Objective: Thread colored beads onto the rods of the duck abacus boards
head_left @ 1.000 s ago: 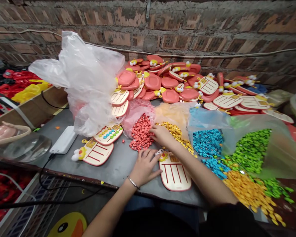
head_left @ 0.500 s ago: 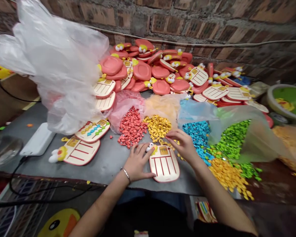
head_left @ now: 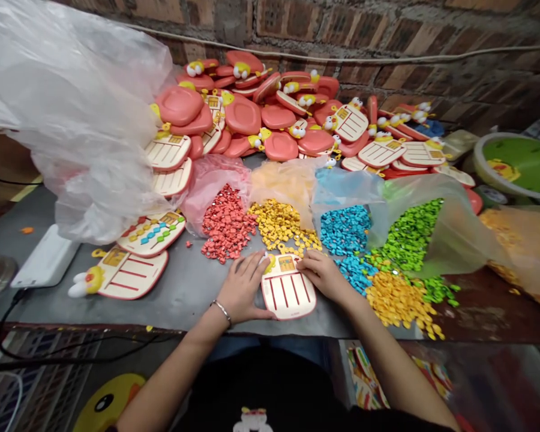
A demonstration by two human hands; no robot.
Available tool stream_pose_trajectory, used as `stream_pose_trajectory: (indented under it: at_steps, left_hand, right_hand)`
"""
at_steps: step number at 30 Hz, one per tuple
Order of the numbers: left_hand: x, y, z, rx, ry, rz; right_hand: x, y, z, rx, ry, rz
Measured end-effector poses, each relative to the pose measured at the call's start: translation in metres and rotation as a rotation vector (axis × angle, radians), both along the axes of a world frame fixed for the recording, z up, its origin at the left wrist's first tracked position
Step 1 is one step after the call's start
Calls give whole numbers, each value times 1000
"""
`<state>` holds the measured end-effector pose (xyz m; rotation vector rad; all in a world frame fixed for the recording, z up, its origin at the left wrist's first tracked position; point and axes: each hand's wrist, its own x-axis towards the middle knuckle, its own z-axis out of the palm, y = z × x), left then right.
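A cream toy board (head_left: 290,294) with red slots and a yellow cartoon head lies flat near the table's front edge. My left hand (head_left: 243,289) holds its left side, thumb at the lower edge and fingers by the head, partly covering it. At the board's upper right corner, my right hand (head_left: 324,273) has its fingertips pinched together against the surface. Whatever is between them is too small or hidden to make out. Just beyond the board is a heap of small yellow pieces (head_left: 281,223), with red pieces (head_left: 228,225) to its left and blue pieces (head_left: 345,229) to its right.
Green pieces (head_left: 411,234) and loose orange-yellow pieces (head_left: 398,300) lie on the right. A board with coloured pieces (head_left: 153,233) overlaps another board (head_left: 130,275) at left, near a white power bank (head_left: 45,257). Red-backed boards (head_left: 243,114) pile against the brick wall.
My right hand has moved from the yellow pieces down onto the board's upper right corner. My left hand stays at the board's left side. The camera view has shifted slightly.
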<state>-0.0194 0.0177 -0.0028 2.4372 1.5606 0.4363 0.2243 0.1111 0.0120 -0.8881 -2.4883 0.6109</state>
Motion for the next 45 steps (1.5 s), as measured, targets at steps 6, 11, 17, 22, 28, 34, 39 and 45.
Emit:
stream_pose_trajectory:
  at_steps: [6,11,17,22,28,34,39,45]
  left_hand:
    - [-1,2,2,-50,-12,-17]
    - [-2,3,3,-64,8,-18]
    - [-7,5,6,-43,53,-21]
    - [-12,7,8,-32,82,22]
    - [-13,7,4,-33,37,30]
    - [-13,7,0,-27,8,42]
    - [-14,6,-2,-2,-11,25]
    - [-15,3,-2,12,3,-20]
  right_hand:
    - [-22,-19,2,-176,102,83]
    - [-56,-20,2,-221,137,184]
    - [-51,-19,9,-292,100,358]
    - [-62,-29,0,-105,107,176]
    - [-69,-28,-9,-34,135,180]
    - [-57,-39,7,-155,92,269]
    - [-49,-26,28,-403,125,322]
    - [-111,36,25,-68,-33,74]
